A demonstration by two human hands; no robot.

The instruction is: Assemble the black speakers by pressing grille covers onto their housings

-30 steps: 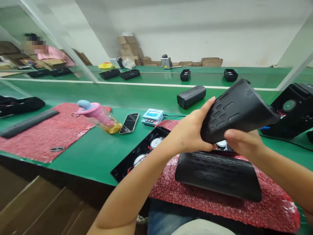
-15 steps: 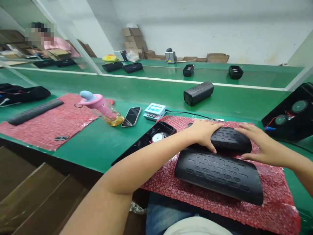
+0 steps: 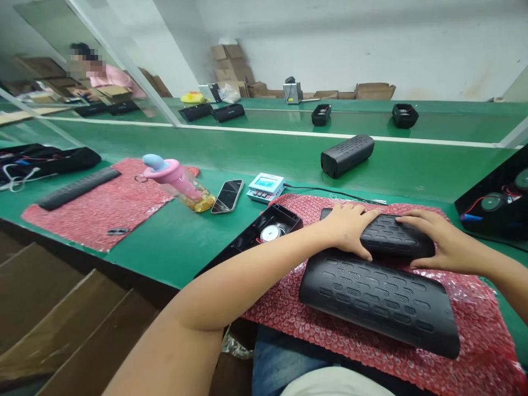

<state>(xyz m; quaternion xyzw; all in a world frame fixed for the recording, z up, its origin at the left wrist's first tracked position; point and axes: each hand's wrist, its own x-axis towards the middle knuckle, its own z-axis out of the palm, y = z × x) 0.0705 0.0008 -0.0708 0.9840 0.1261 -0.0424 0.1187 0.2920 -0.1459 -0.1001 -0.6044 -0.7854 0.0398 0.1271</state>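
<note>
Black shell down on the red bubble wrap

A second ago it was held up at a tilt; now it lies on the bubble wrap at three o'clock in the view, just behind a second shell at four o'clock. The left hand covers its left end, fingers spread; the right hand curves about its right end, thumb and fingers apart. The black shell has a dull, smooth skin with rounded edges and rows of long sunken slots, some finely textured; the bubble wrap is shiny and pimpled over a smooth green desk. The shell's long axis runs from just past nine to just past three, its right end the nearer one. An open black housing with a round pale driver lies near seven o'clock, slanting from two toward eight
</note>
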